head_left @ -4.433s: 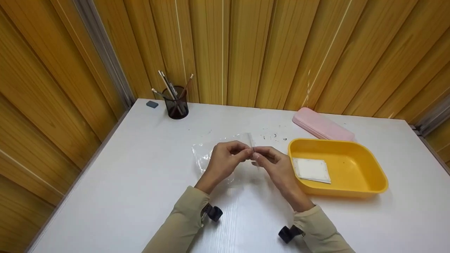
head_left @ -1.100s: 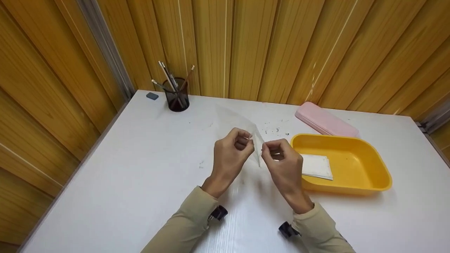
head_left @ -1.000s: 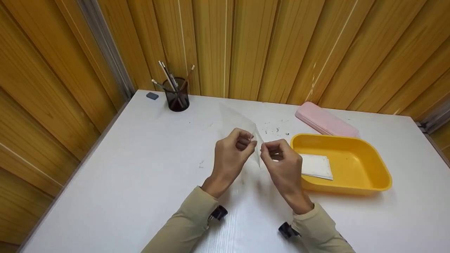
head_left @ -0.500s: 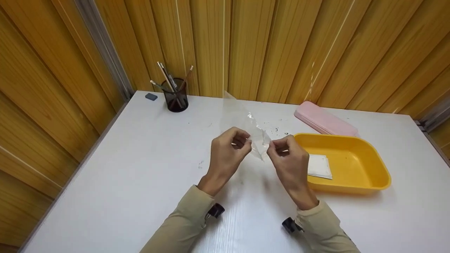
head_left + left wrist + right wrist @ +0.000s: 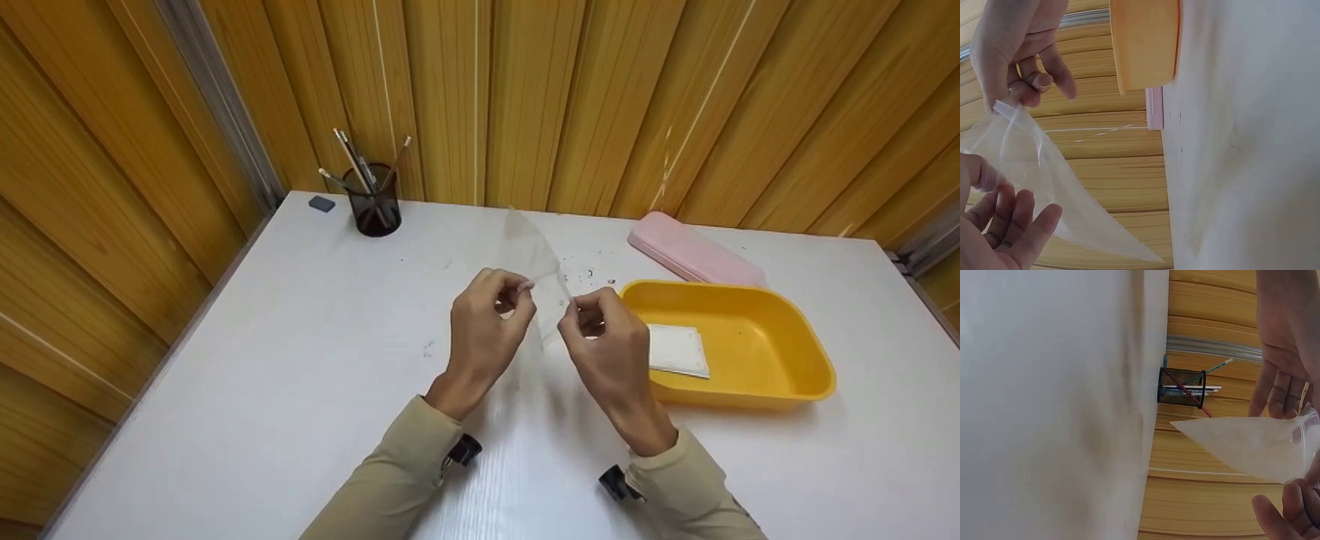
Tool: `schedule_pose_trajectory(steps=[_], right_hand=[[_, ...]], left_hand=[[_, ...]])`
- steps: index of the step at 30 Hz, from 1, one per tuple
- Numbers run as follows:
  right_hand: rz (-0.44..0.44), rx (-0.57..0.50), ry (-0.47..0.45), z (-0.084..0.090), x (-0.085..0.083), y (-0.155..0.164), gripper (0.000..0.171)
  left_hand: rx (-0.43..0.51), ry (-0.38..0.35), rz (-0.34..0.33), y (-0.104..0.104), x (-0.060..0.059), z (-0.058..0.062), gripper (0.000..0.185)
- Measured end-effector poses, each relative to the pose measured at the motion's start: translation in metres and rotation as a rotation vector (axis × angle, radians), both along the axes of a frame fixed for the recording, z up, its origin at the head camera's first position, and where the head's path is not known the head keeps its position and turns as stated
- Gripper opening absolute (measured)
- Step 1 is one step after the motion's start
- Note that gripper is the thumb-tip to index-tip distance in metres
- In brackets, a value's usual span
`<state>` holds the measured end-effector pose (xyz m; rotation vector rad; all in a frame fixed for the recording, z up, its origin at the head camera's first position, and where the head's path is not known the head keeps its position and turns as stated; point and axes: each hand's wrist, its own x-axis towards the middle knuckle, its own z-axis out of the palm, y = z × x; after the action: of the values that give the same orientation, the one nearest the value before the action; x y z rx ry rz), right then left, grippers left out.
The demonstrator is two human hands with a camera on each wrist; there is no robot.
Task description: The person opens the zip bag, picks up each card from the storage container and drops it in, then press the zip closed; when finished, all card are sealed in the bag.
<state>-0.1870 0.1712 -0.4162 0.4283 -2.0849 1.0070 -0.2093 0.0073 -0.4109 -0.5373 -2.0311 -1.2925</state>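
Observation:
A clear plastic zip bag [image 5: 532, 251] hangs between my two hands, clear of the table. My left hand [image 5: 480, 334] pinches its top edge between thumb and fingertips. On the other side my right hand [image 5: 615, 352] pinches the same end, a short gap from the left. From the left wrist view, the bag [image 5: 1081, 205] spreads at its zip end and tapers to a pointed corner. In the right wrist view the bag [image 5: 1247, 441] looks see-through, with nothing visible inside.
A yellow tray [image 5: 750, 390] with flat white squares [image 5: 677, 351] stands beside my right hand. Behind it lies a pink pencil case [image 5: 694, 249]. At the back left are a black mesh pen cup [image 5: 376, 214] and a dark eraser [image 5: 322, 203]. A wood-patterned wall closes the far side.
The bag, earlier low over the table with my hands together at its zip strip, is now raised upright. My hands have moved apart, and the bag's top corner has shifted right.

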Motion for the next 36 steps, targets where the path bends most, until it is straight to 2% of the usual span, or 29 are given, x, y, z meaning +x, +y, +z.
schedule_pose_trajectory(steps=[3,9,14,25,31,36], right_hand=[[0.008,0.01,0.022,0.0028,0.0018,-0.0021,0.013],[0.001,0.036,0.077,0.0017,0.0015,-0.0038,0.02],[-0.016,0.06,0.097,-0.0001,-0.0001,-0.0025,0.022],[-0.089,0.084,0.073,-0.0004,-0.003,0.0037,0.022],[-0.098,0.063,0.067,0.002,-0.002,0.0052,0.014],[-0.097,0.038,0.118,0.0018,-0.0029,0.0059,0.013]], left_hand=[[-0.017,-0.014,-0.016,0.0012,0.0005,-0.0006,0.005],[-0.04,-0.01,-0.069,0.0013,0.0012,-0.0031,0.022],[-0.044,-0.012,-0.071,0.0008,-0.0004,-0.0032,0.021],[-0.02,-0.045,0.009,0.0006,0.0009,0.001,0.025],[0.022,0.007,0.064,-0.0023,-0.001,0.0011,0.012],[-0.002,-0.004,0.088,-0.0043,-0.0013,0.0013,0.007]])
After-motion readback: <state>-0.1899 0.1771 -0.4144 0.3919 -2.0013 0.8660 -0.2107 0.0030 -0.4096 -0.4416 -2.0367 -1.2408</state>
